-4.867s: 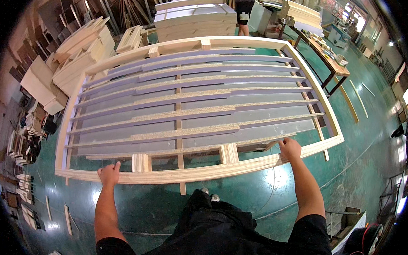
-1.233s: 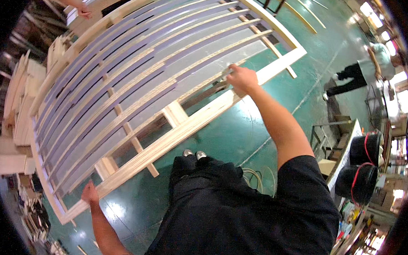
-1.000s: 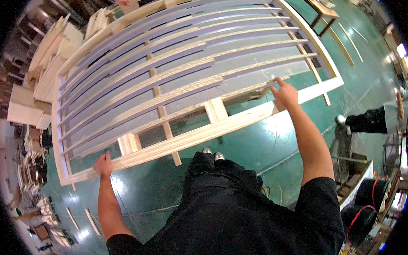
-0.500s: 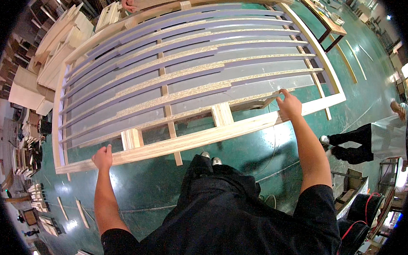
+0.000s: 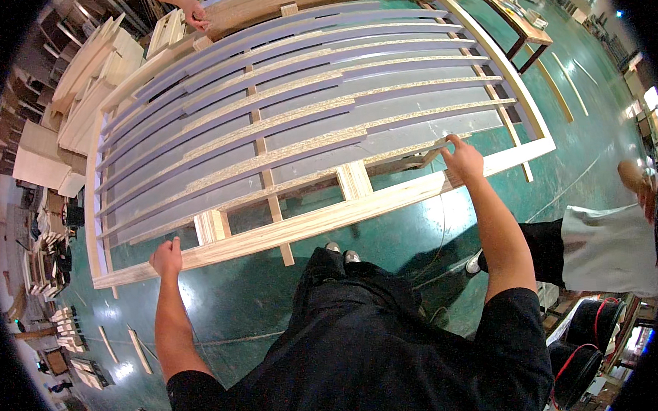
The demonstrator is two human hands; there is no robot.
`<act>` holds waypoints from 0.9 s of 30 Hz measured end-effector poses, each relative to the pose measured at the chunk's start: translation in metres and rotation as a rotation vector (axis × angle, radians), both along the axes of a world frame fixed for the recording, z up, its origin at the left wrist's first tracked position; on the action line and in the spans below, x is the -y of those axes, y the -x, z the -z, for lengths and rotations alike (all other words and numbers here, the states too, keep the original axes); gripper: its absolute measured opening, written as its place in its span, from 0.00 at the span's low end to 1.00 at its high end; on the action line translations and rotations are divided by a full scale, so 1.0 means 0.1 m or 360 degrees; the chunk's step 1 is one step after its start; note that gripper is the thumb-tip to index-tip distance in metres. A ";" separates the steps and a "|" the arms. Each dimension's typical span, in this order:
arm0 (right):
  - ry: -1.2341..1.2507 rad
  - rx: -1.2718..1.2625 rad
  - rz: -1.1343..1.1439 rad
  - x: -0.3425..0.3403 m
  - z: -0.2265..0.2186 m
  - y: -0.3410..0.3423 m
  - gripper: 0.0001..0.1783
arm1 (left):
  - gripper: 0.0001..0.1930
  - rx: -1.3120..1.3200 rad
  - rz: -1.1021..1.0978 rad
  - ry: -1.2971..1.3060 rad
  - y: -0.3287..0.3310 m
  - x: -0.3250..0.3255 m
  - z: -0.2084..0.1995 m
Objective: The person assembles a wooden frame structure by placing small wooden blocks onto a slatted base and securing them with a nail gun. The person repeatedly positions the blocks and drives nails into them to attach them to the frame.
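Observation:
A large rectangular wooden frame (image 5: 284, 234) stretches across the view, its pale near rail running in front of me. Long slats (image 5: 272, 160) with purplish sides and speckled chipboard edges span it lengthwise over a grey sheet. Toward the rail's left end, my left hand (image 5: 167, 257) is closed round the wood. My right hand (image 5: 465, 161) grips the same rail farther right, its fingers reaching over the inner side. Two short wooden blocks (image 5: 354, 181) sit against the rail's inner side between my hands. A thin crosspiece (image 5: 274, 210) sticks out beneath the rail.
Another person's hand (image 5: 195, 14) is at the frame's far left corner. At right, a person in a pale apron (image 5: 607, 248) stands close by. Cut boards (image 5: 99, 85) are stacked at left. A wooden table (image 5: 519, 26) stands far right; black reels (image 5: 575, 370) are at lower right.
The aproned person at right has come nearer to me. In the view the frame has shifted slightly left, and my grip on it looks the same. The other person's hand is a little lower.

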State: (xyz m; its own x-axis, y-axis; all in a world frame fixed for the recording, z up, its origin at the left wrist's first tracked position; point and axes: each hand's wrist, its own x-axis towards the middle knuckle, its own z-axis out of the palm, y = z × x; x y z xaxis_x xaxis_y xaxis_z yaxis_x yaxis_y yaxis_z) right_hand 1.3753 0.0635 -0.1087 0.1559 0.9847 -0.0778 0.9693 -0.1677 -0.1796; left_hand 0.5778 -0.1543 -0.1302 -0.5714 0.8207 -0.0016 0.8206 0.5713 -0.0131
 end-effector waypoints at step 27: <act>0.0000 0.0022 0.0040 -0.05 -0.02 -0.04 0.26 | 0.30 -0.0006 -0.0016 0.0083 0.01 -0.03 0.08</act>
State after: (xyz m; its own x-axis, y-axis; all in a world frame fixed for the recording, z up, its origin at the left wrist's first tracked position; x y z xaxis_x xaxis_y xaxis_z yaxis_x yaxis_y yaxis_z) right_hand 1.3791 0.0683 -0.1069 0.1820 0.9804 -0.0752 0.9671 -0.1923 -0.1663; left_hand 0.5765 -0.1509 -0.1383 -0.5795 0.8139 -0.0424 0.8149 0.5778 -0.0460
